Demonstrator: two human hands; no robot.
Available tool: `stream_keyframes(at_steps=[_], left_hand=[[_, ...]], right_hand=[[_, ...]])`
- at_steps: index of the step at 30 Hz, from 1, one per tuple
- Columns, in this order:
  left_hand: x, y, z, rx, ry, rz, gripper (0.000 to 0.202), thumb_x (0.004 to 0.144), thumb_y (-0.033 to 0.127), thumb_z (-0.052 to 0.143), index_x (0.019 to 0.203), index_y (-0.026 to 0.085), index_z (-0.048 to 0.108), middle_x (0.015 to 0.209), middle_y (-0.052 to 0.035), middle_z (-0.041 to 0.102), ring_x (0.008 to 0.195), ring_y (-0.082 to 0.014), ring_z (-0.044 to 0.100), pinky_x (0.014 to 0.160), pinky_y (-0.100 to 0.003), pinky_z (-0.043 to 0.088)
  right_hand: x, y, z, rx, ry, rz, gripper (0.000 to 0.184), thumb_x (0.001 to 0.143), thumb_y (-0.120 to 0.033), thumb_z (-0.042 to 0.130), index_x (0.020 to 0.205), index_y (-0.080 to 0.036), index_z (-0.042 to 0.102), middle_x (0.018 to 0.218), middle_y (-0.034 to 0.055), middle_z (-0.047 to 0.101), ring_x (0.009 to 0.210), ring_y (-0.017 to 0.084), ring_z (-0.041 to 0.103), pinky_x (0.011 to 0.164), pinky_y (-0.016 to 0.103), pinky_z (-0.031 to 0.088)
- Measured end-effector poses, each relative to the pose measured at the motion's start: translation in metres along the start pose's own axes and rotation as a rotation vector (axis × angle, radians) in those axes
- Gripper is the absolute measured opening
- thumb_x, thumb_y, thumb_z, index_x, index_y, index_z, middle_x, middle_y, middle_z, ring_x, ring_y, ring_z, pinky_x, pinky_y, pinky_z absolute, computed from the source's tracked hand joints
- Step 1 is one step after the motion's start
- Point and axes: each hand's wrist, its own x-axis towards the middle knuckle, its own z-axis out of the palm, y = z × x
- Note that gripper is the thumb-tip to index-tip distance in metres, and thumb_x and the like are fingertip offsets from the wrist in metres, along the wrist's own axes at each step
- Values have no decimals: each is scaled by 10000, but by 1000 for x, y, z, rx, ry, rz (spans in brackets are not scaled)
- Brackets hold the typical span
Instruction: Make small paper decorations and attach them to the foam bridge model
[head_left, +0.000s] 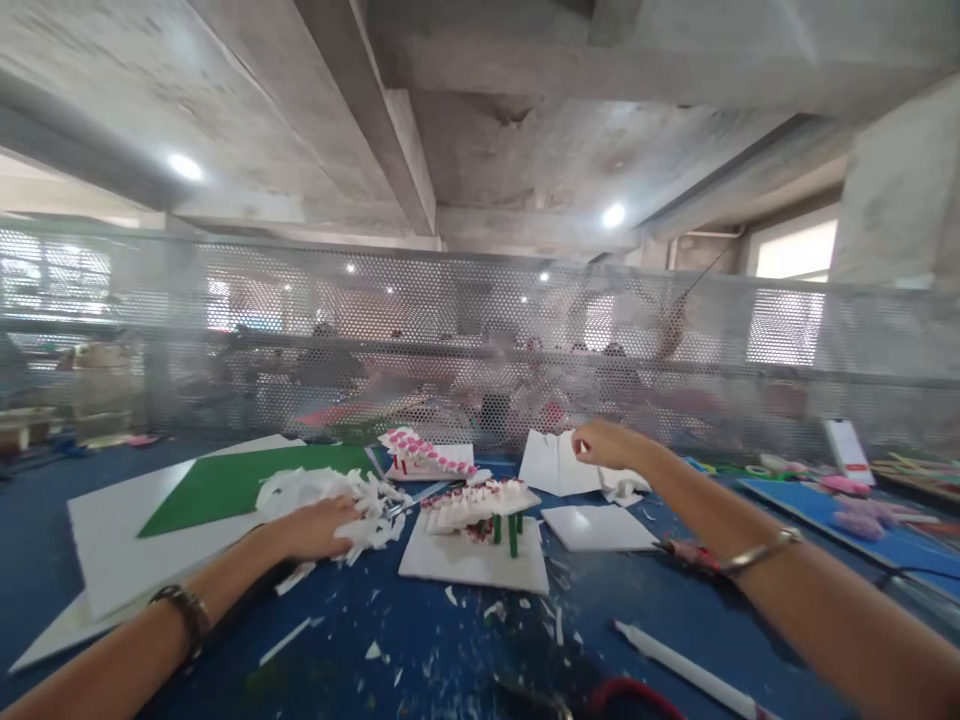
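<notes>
My left hand [326, 527] reaches into a heap of white scraps [307, 492], its partly hidden fingers curled against some strips. My right hand [600, 443] is held closed above a bent white sheet [547, 462]; whatever it may hold is hidden. Between the hands stands a model staircase [480, 506] with white steps, reddish spots and green posts, on a white square base [472, 566]. Behind it is a second small staircase [427, 455] with pink-topped steps and red posts.
A glue gun [690, 556] lies under my right forearm, beside a white square board [598, 528]. A white marker-like stick [682, 665] and a red handle [634, 692] are in front. Green sheet [217, 490] at left; blue board [795, 510] at right. Perforated metal screen [450, 330] behind.
</notes>
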Motion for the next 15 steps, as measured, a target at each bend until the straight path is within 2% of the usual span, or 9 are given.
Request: stream_keyframes(at_steps=[2, 6, 10, 15], left_hand=[[0, 1, -1, -6, -15, -12, 451, 666, 194, 400, 1075, 66, 541, 1171, -181, 500, 1078, -281, 462, 917, -371, 337], [1, 1, -2, -25, -33, -33, 457, 673, 191, 405, 1096, 64, 524, 1199, -176, 476, 1107, -259, 440, 936, -344, 322], [2, -1, 1, -48, -30, -61, 442, 676, 184, 432, 1100, 93, 522, 1217, -162, 463, 1120, -255, 430, 933, -345, 331], [4, 0, 1, -67, -35, -93, 435, 678, 170, 455, 1102, 93, 517, 1239, -172, 435, 1137, -273, 408, 923, -368, 344]], right_hand=[[21, -10, 15, -13, -75, 35, 267, 821, -289, 448, 1056, -169, 490, 1072, 63, 515, 889, 160, 530, 743, 362, 448], [50, -34, 48, -15, -157, 80, 290, 814, -289, 462, 1073, -159, 477, 1072, 64, 512, 898, 169, 530, 740, 370, 449], [65, -44, 72, 1, -132, 129, 284, 817, -289, 456, 1071, -165, 479, 1077, 65, 510, 897, 166, 529, 742, 367, 448], [76, -38, 81, 29, -63, 98, 267, 819, -287, 453, 1059, -175, 489, 1076, 62, 512, 897, 162, 529, 744, 356, 448]])
